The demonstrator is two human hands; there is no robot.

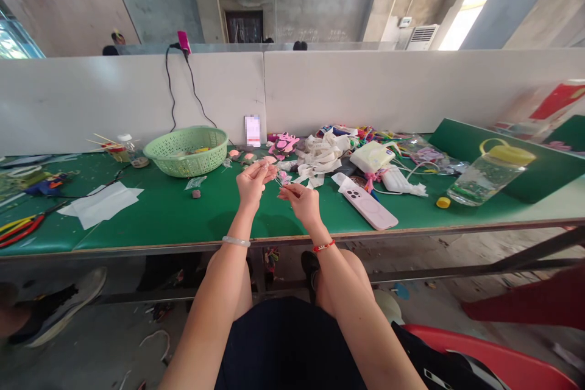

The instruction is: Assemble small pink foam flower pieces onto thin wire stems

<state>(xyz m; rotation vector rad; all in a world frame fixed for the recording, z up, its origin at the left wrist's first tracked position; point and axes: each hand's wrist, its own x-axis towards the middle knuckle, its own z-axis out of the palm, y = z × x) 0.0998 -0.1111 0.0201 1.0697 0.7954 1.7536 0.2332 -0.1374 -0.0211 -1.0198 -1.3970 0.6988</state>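
Note:
Over the green tabletop, my left hand is raised with thumb and fingers pinched together. Facing it, my right hand is also closed in a pinch, slightly lower and nearer the table edge. A small pink and purple piece shows in the gap between the fingertips, with fine pale strands by it. Whether it is held or lies on the table behind them, I cannot tell. What each pinch holds is too small to name. Just beyond, pink cut-out shapes lie in a pile.
A green plastic basket stands left of my hands, near white paper sheets and red-handled pliers. Crumpled white strips, a pink phone and a water bottle are to the right. A lit phone leans on the partition.

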